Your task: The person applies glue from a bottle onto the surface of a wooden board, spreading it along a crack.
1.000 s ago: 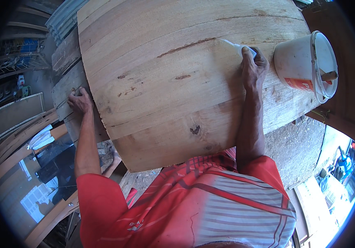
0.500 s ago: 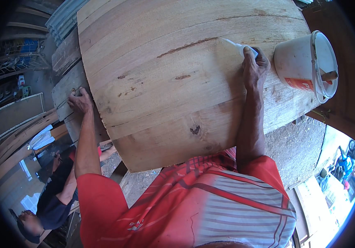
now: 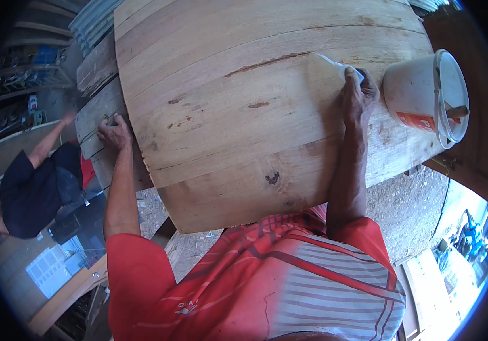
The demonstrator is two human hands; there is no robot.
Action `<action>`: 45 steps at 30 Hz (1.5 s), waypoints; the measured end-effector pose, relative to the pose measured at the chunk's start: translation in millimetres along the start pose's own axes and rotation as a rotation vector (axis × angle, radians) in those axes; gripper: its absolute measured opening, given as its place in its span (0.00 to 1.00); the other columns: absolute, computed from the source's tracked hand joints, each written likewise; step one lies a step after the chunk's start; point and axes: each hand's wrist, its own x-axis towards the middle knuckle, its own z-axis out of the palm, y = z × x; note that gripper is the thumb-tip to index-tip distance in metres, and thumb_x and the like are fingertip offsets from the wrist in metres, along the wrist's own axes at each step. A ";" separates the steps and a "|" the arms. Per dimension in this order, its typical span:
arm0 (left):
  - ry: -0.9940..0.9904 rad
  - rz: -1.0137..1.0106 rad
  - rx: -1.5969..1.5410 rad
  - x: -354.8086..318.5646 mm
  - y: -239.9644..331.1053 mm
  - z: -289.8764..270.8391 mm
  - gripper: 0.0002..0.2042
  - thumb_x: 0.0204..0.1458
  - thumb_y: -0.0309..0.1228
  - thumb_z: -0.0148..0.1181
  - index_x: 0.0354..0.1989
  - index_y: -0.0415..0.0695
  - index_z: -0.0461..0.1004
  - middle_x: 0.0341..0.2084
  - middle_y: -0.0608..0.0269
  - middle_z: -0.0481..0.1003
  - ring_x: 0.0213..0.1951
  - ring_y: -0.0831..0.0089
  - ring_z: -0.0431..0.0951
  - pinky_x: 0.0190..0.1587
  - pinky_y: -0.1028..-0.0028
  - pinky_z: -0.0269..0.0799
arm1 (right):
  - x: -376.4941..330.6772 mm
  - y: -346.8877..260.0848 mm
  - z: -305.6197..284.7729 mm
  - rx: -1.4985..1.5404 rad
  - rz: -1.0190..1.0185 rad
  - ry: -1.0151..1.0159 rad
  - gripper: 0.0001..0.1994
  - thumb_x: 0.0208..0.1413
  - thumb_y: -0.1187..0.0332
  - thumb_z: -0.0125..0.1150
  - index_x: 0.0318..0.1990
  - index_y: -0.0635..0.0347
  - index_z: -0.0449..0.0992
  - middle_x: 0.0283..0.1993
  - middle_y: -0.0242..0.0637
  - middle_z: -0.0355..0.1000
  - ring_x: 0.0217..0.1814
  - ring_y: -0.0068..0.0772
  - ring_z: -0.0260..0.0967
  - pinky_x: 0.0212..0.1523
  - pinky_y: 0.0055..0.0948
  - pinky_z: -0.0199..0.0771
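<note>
A broad pale panel of joined wooden boards [image 3: 215, 142] lies before me, marked with knots, brown patches and a long dark crack. My right hand [image 3: 360, 96] grips a white tapered tool [image 3: 343, 69]; I cannot make out its exact kind. The tool's thin tip points left, close to the right end of the crack. My left hand [image 3: 115, 133] rests on a weathered grey board [image 3: 95, 128] beside the panel's left edge. Its fingers are bent and a little apart, and I see nothing held in them.
A white bucket [image 3: 408, 85] stands on the panel's right side, with a wooden handle [image 3: 457, 112] sticking out of it. On the left a person in dark clothes [image 3: 39, 187] leans over a bench with papers [image 3: 56, 267]. Corrugated sheets [image 3: 93, 25] lie at the far left.
The person on the left has shifted and now stretches an arm toward the far side. My view has turned slightly; both my hands keep nearly the same places on the boards.
</note>
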 end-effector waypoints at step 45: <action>-0.017 -0.092 -0.034 -4.0 18.2 -10.8 0.29 0.48 0.50 0.63 0.51 0.41 0.69 0.51 0.45 0.69 0.57 0.48 0.66 0.59 0.49 0.60 | -90.1 -40.4 179.6 -0.042 -0.026 -0.821 0.14 0.63 0.61 0.61 0.38 0.67 0.79 0.28 0.30 0.73 0.31 0.17 0.68 0.33 0.21 0.69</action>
